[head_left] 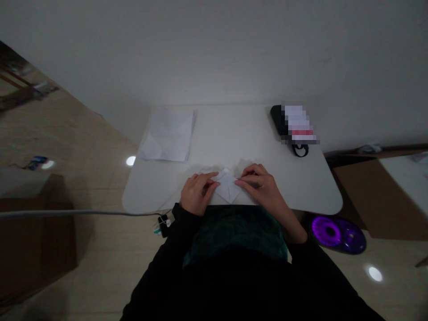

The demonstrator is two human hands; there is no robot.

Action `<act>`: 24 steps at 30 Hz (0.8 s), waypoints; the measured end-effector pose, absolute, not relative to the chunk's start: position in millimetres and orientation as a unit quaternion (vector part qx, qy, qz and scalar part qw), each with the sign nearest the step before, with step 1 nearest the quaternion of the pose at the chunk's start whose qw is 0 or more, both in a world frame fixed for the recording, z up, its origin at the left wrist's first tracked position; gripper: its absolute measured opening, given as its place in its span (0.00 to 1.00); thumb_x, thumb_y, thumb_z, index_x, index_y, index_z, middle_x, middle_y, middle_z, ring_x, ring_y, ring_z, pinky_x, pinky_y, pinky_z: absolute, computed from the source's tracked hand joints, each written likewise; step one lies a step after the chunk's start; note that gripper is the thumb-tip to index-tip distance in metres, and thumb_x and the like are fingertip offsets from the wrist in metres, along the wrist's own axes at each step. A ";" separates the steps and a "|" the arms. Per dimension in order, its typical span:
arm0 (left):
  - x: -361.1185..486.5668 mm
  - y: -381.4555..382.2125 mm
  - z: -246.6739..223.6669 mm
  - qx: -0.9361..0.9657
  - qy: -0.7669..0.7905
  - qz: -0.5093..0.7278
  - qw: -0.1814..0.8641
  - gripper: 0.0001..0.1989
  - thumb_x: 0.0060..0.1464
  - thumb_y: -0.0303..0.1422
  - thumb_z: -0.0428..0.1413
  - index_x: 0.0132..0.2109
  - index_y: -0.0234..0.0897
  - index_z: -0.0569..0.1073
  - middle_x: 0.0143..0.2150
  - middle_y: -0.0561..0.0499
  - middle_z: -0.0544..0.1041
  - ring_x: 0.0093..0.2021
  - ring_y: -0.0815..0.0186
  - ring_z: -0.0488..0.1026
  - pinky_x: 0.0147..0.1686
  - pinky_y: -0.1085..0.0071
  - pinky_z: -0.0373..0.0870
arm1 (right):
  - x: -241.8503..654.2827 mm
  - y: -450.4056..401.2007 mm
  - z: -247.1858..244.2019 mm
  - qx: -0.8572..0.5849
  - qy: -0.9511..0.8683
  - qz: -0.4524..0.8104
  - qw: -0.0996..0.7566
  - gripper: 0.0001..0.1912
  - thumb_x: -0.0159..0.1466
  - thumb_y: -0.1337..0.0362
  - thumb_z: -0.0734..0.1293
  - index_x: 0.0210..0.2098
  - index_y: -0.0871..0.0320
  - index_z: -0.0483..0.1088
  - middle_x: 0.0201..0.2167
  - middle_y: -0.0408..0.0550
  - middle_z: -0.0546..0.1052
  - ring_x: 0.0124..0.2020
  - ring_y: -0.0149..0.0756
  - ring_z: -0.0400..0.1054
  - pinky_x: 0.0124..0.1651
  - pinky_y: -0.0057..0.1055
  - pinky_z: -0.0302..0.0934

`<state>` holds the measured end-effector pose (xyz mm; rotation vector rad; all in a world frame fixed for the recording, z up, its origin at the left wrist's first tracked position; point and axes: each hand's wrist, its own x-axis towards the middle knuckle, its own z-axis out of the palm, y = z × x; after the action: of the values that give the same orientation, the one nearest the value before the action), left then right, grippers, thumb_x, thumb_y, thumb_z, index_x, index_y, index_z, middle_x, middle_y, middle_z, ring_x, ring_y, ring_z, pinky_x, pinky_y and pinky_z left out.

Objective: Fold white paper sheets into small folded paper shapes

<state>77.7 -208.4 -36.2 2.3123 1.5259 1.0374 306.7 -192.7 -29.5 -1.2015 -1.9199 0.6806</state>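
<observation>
1. Overall, a white rounded table [234, 133] fills the frame's middle; its front edge runs just below the work, so a slip toward the body could send paper over it.
2. Upper left, a stack of paper sheets [167, 136] lies loose; a sleeve sweep could shift it.
3. Upper right, a black case [277, 120] sits partly blurred.
4. The left hand [196, 194] and right hand [259, 183] are apart, pinching from either side.
5. Between them, at centre, lies a folded white paper [227, 187]; uneven pressure could skew its creases.

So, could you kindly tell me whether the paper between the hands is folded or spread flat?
Folded: the white paper between the left hand and right hand forms a creased diamond.
</observation>
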 end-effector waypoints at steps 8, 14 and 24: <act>85.6 -207.0 -34.4 0.716 0.583 0.364 0.120 0.10 0.59 0.40 0.60 0.44 0.41 0.79 0.32 0.53 0.81 0.32 0.66 0.76 0.37 0.69 0.71 | 294.2 -189.2 -35.9 -0.534 -0.698 0.245 0.410 0.11 0.63 0.56 0.71 0.28 0.54 0.79 0.32 0.48 0.74 0.37 0.40 0.68 0.43 0.41 0.64; 87.7 -205.7 -32.4 0.686 0.611 0.363 0.155 0.09 0.56 0.39 0.62 0.42 0.41 0.79 0.30 0.54 0.80 0.29 0.67 0.76 0.33 0.70 0.71 | 291.8 -188.6 -37.7 -0.551 -0.692 0.225 0.409 0.12 0.62 0.56 0.71 0.26 0.55 0.77 0.31 0.49 0.73 0.37 0.41 0.67 0.43 0.42 0.65; 84.8 -203.1 -34.0 0.744 0.558 0.338 0.141 0.06 0.59 0.34 0.59 0.43 0.42 0.80 0.38 0.50 0.80 0.34 0.66 0.75 0.37 0.67 0.71 | 289.3 -189.2 -35.1 -0.562 -0.690 0.215 0.401 0.09 0.60 0.60 0.73 0.25 0.56 0.75 0.30 0.49 0.73 0.37 0.42 0.67 0.43 0.43 0.64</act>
<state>84.8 -203.1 -34.0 2.1496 1.6120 0.9755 289.3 -189.2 -35.1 -1.4207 -1.7457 0.5445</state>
